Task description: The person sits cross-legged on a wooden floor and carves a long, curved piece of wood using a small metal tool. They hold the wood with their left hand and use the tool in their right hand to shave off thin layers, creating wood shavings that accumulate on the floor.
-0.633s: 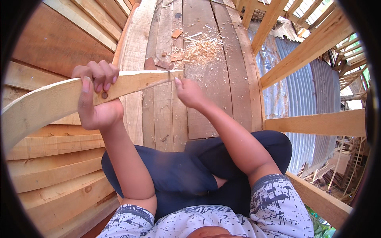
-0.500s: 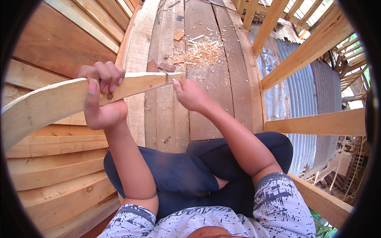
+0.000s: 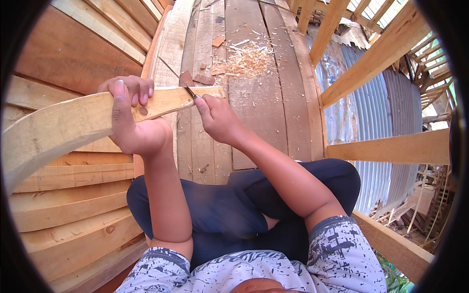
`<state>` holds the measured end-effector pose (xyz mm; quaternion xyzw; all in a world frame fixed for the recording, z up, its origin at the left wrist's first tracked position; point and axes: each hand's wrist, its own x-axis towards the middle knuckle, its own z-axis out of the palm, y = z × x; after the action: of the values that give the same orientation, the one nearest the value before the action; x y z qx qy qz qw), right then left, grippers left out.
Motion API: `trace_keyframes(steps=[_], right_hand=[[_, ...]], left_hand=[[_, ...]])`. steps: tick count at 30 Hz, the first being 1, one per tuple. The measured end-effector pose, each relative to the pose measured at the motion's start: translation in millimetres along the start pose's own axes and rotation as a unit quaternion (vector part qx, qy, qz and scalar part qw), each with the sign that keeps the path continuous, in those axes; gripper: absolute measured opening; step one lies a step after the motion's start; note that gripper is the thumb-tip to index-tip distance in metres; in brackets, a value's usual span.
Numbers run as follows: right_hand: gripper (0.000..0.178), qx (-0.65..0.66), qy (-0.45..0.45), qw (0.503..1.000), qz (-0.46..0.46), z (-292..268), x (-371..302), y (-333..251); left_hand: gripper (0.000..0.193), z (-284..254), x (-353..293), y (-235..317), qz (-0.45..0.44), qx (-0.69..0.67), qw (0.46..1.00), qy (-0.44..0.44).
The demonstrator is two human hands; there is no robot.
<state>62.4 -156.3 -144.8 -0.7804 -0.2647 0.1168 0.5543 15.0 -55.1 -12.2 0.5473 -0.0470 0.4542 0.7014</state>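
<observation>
Head view: grips curved wooden board [image 3: 68, 122] in left hand [image 3: 139, 136], fingers hooked over far edge, thumb on near side, raised beyond lap [image 3: 210, 205]. Holds slim pointed tool [image 3: 178, 79] in closed right hand [image 3: 220, 118], laid across board near narrow end, tip facing away. Beyond, on plank floor [image 3: 259, 132]: pile of shavings [image 3: 249, 61].

You hold a pale, curved wooden piece [image 3: 78, 117] sweeping from your left to a narrower right end, with a round brown spot [image 3: 143, 111] on its face. Your thin, dark blade [image 3: 188, 90] slants across near that end, apparently touching it.
</observation>
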Motion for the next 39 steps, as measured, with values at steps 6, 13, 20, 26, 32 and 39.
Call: trace_keyframes(steps=[6, 13, 20, 26, 32, 39], right_hand=[[0.049, -0.053, 0.017, 0.993, 0.109, -5.5, 7.9, 27.9], [0.050, -0.031, -0.028, 0.993, 0.111, -17.7, 4.8, -6.8], [0.051, -0.024, -0.038, 0.995, 0.091, -17.4, 12.1, -6.3], [0.050, -0.055, -0.036, 0.975, 0.214, -16.3, 15.3, 70.2], [0.053, -0.001, -0.034, 0.997, 0.063, -21.1, 9.4, -17.6], [0.052, -0.023, -0.076, 0.976, 0.202, -29.7, 19.9, 49.7]], left_hand=[[0.020, 4.0, -0.6, 1.5, 0.007, 0.004, 1.000, 0.020], [0.017, 7.4, -6.1, -3.8, 0.021, -0.009, 1.000, -0.017], [0.018, 3.3, -2.9, 1.2, 0.008, 0.002, 0.999, -0.037], [0.017, 1.2, 1.0, -1.4, -0.004, -0.020, 0.997, -0.074], [0.020, -16.7, 8.1, 1.3, -0.007, -0.028, 0.986, -0.165], [0.025, -19.3, 15.6, -0.9, -0.006, -0.076, 0.960, -0.269]])
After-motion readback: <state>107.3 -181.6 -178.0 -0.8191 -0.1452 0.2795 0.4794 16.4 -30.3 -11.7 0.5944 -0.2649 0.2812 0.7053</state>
